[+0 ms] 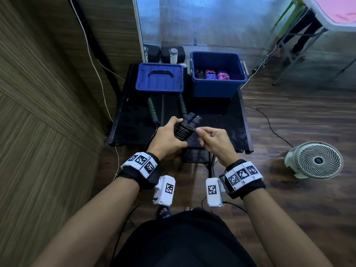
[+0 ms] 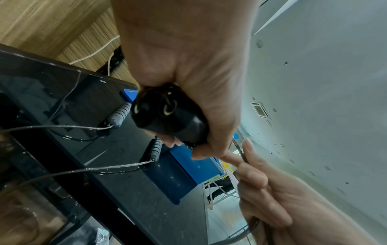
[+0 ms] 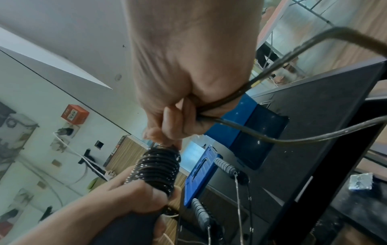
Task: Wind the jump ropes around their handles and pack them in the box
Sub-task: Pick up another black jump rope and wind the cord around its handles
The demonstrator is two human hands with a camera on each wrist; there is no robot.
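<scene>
My left hand [image 1: 169,134] grips a pair of dark jump-rope handles [image 1: 192,119] with black rope coiled round them [image 1: 184,131], held above the black table's front edge. The handle ends [image 2: 165,112] show in the left wrist view. My right hand [image 1: 209,136] pinches the loose black rope [image 3: 226,99] right beside the coil [image 3: 159,169]. A second rope's green-ringed handles [image 1: 152,110] lie unwound on the table. The open blue box [image 1: 217,74] at the back right holds three wound ropes [image 1: 212,75].
The blue lid [image 1: 159,78] lies left of the box on the black table [image 1: 221,122]. A wooden wall panel [image 1: 48,93] stands at the left. A white floor fan [image 1: 316,160] sits at the right. Cables run over the floor.
</scene>
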